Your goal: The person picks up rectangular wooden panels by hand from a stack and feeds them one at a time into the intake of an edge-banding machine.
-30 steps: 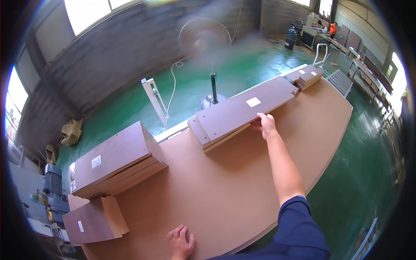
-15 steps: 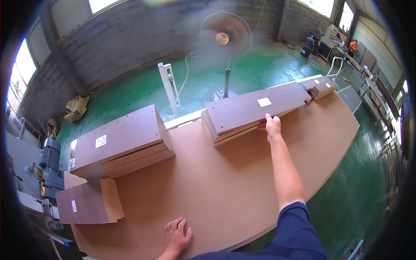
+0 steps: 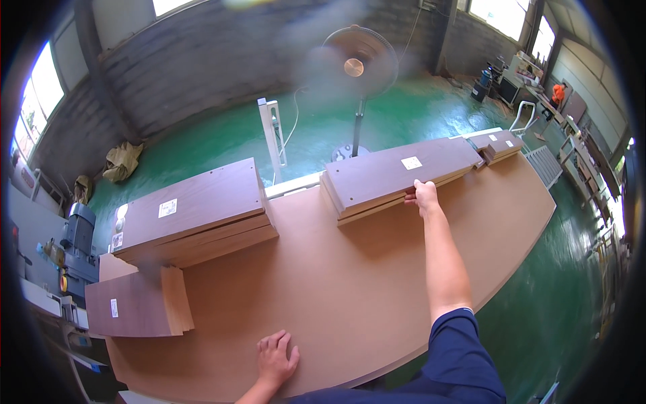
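My right hand (image 3: 424, 193) reaches out to the near edge of a stack of long brown wood panels. Its thumb lies on the top panel (image 3: 383, 176), which bears a white label, and its fingers curl at the edge, partly hidden. Low in the view, my left hand (image 3: 276, 358) rests on the broad tan board (image 3: 323, 289), fingers spread and holding nothing. To the left stands another stack of long brown panels (image 3: 208, 195), with a shorter panel stack (image 3: 131, 306) nearer to me.
Small brown pieces (image 3: 498, 143) are stacked at the board's far right. Past the far edge are a white upright stand (image 3: 271, 131) and a pedestal fan (image 3: 354, 67). A grey motor (image 3: 81, 225) stands at left. Far right, a person in orange (image 3: 558, 93) is beside benches.
The top panel under my right hand has come down, narrowing the gap beneath it. My left hand stays on the board. The whole view has shifted slightly.
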A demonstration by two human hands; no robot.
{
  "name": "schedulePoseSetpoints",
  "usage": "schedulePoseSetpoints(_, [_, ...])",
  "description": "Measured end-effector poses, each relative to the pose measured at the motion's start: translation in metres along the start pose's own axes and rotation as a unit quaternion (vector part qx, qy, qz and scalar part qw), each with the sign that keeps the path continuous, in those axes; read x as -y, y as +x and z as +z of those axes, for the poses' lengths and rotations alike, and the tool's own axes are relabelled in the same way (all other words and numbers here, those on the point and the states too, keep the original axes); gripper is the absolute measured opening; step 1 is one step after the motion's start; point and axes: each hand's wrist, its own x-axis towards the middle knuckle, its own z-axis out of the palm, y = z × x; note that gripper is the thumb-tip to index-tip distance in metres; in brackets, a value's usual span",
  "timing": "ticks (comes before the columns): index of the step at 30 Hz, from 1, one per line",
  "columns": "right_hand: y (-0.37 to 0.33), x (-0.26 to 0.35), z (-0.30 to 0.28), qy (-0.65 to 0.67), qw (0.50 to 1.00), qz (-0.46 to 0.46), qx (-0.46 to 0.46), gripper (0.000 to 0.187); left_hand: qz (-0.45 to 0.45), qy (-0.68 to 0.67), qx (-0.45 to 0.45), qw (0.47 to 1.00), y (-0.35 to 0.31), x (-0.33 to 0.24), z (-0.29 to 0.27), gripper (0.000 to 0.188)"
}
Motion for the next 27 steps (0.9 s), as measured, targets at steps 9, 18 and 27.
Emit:
schedulePoseSetpoints(9, [-0.037, 0.032, 0.009, 0.067, 0.994, 0.061, 0.053, 0.030, -0.019, -0.018, -0.005, 1.000, -0.005, 0.001, -0.005, 0.041])
schedulePoseSetpoints(18, [-0.060, 0.013, -0.018, 0.176, 0.980, 0.094, -0.014, 0.043, -0.003, -0.043, -0.005, 0.999, 0.003, 0.005, -0.010, 0.038])
schedulePoseSetpoints(27, [-0.262, -0.084, -0.008, -0.007, 0.999, -0.043, 0.005, 0.044, 0.016, -0.150, 0.013, 0.988, -0.010, 0.024, 0.017, 0.037])
